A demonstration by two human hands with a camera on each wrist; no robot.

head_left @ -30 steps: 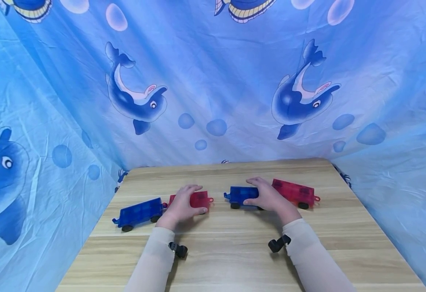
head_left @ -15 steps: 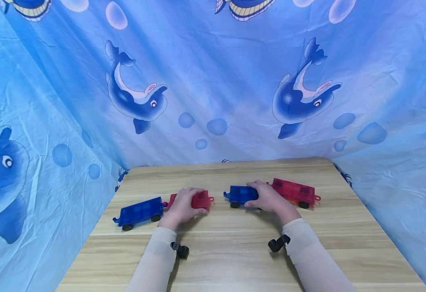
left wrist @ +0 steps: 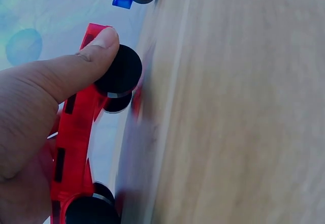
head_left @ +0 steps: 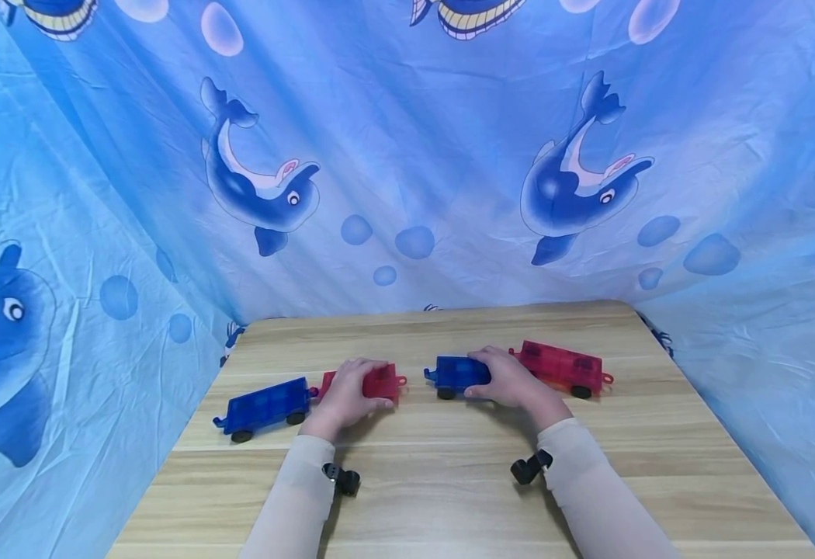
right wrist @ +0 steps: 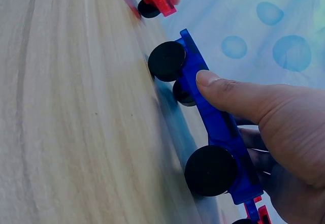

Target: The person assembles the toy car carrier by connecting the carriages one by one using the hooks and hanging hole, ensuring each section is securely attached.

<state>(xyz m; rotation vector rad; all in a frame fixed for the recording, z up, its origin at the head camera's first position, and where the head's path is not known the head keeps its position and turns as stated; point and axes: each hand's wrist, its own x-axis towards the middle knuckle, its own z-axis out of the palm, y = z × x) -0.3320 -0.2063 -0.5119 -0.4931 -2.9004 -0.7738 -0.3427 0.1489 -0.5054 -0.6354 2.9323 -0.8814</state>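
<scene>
My left hand (head_left: 345,394) grips a red see-through toy train wagon (head_left: 382,383), its thumb along the near side in the left wrist view. Behind that wagon, at the left, a blue toy wagon (head_left: 268,405) meets its rear end. With thumb and fingers my right hand (head_left: 511,380) holds another blue wagon (head_left: 453,374) by its sides; its black wheels (right wrist: 210,170) are at the tabletop. A second red wagon (head_left: 563,366) stands at the right, its coupling to the held blue one partly hidden by the hand. A gap separates the two held wagons, a red loop facing a blue hook.
The wagons stand on a wood-grain table (head_left: 442,489), toward its far edge. A blue curtain (head_left: 407,155) printed with dolphins hangs behind and at both sides. Each wrist wears a small black camera (head_left: 347,481).
My right hand has moved slightly left with its blue wagon, while the right red wagon stays put. My left hand and its pair have shifted only slightly.
</scene>
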